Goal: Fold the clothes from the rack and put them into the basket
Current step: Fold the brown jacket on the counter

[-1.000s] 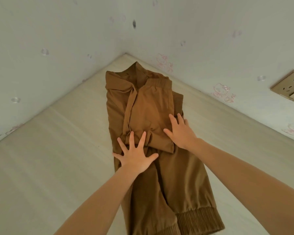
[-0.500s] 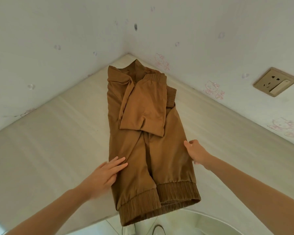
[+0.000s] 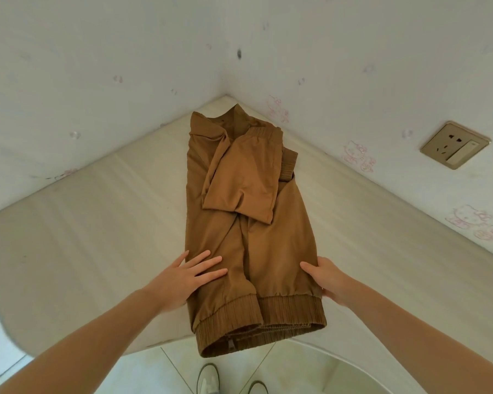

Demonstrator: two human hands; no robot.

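A brown jacket (image 3: 271, 251) lies lengthwise on the pale table (image 3: 83, 237), collar toward the wall corner, sleeves folded in on top, ribbed hem hanging over the near edge. My left hand (image 3: 188, 277) lies flat on the jacket's lower left side, fingers spread. My right hand (image 3: 325, 280) cups the jacket's lower right edge just above the ribbed hem; whether its fingers are under the cloth is hidden. A white rounded rim, perhaps the basket (image 3: 353, 362), shows below the table at the bottom right.
Two white walls meet behind the jacket. A gold wall socket (image 3: 454, 145) sits on the right wall. Tiled floor and my shoes (image 3: 208, 379) show below the table's near edge.
Both hands left the folded sleeves at the jacket's middle and slid toward me to its lower sides. The view tilted down, showing the hem, floor and shoes.
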